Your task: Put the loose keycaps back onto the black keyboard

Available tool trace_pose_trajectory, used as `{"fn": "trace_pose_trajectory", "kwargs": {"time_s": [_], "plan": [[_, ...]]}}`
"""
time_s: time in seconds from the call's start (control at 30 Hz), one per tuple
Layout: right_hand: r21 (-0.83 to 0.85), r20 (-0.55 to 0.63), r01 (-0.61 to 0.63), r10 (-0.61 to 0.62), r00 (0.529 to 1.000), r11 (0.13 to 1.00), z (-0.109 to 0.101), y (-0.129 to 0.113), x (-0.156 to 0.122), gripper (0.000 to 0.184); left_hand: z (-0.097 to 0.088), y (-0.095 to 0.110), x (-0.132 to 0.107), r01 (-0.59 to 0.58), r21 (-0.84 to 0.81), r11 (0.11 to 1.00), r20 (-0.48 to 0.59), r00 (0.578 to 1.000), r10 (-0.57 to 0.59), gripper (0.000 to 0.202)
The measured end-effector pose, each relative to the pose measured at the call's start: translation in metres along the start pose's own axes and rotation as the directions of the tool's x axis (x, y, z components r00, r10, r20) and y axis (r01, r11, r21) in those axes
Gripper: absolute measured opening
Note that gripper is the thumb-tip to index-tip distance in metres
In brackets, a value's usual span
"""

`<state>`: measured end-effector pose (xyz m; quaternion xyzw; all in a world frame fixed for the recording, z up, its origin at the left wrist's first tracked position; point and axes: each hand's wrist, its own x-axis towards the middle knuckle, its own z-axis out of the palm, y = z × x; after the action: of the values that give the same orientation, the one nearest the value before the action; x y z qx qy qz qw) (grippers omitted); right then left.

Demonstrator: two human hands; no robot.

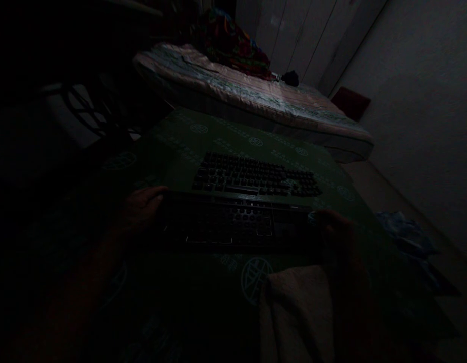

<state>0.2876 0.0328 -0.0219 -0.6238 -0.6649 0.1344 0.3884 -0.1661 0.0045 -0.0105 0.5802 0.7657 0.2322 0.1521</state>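
A dark keyboard base (218, 219), its keycaps apparently off, spans the space between my hands. My left hand (140, 209) is closed on its left end, thumb along the upper edge. On the opposite end, my right hand (337, 229) grips the base; its fingers are dim and partly blurred. Just beyond the base, loose black keycaps (252, 176) lie in rows like a keyboard layout. A beige cloth (297, 307) lies below the base, close to my right forearm. Deep shadow hides much detail.
A green sheet with pale printed emblems covers the table (173, 151). Behind it stands a bed with a patterned mattress (252, 98) and a dark red flowered blanket (237, 45). Bluish fabric (403, 232) lies low at the right, near the wall (426, 116).
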Motion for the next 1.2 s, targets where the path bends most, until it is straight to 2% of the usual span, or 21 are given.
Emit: {"fn": "trace_pose_trajectory", "kwargs": {"time_s": [0.1,0.23,0.3,0.47,0.53,0.67,0.73,0.87,0.93,1.07,1.2], "plan": [[-0.006,-0.056,0.001,-0.001,0.998,1.000,0.000,-0.003,0.001,0.027,0.000,0.000,0.000,0.007,0.003,1.000,0.018,1.000,-0.008,0.055],[0.068,0.087,0.111,-0.116,0.989,0.992,0.017,-0.019,0.000,0.022,0.000,0.000,0.000,0.017,-0.001,1.000,0.000,1.000,-0.017,0.056],[0.054,0.104,0.112,-0.117,0.988,0.992,0.017,-0.017,0.001,0.020,0.000,0.000,0.000,0.006,-0.014,1.000,0.005,1.000,-0.006,0.056],[-0.056,-0.069,-0.030,0.026,0.997,0.998,0.002,0.006,0.003,0.025,0.001,0.001,-0.001,0.009,-0.005,1.000,-0.010,1.000,-0.009,0.056],[-0.059,-0.109,-0.026,0.019,0.994,0.998,0.002,0.005,0.002,0.026,0.001,0.001,-0.001,0.019,-0.009,1.000,-0.015,1.000,-0.019,0.056],[0.027,0.049,0.105,-0.106,0.993,0.994,0.013,-0.009,0.000,0.023,0.001,-0.001,0.000,0.020,0.004,1.000,-0.012,1.000,-0.020,0.055],[0.017,0.075,0.122,-0.123,0.990,0.992,0.013,-0.007,-0.001,0.023,0.001,-0.002,0.001,0.008,0.001,1.000,-0.012,1.000,-0.008,0.055],[-0.074,-0.094,0.022,-0.029,0.995,0.997,0.006,0.007,0.000,0.026,0.001,-0.001,0.001,0.007,0.002,1.000,-0.012,1.000,-0.007,0.055],[-0.072,-0.112,0.025,-0.032,0.993,0.997,0.007,0.005,0.000,0.027,0.001,-0.001,0.001,0.004,0.000,1.000,-0.018,1.000,-0.004,0.054],[-0.047,0.028,0.150,-0.148,0.989,0.988,0.025,-0.019,0.003,0.022,0.002,-0.004,0.001,-0.017,-0.005,1.000,-0.010,1.000,0.017,0.053],[-0.085,0.150,0.310,-0.295,0.944,0.947,0.038,-0.032,0.005,0.018,0.001,-0.004,0.002,-0.024,0.001,1.000,-0.012,1.000,0.024,0.052]]}}
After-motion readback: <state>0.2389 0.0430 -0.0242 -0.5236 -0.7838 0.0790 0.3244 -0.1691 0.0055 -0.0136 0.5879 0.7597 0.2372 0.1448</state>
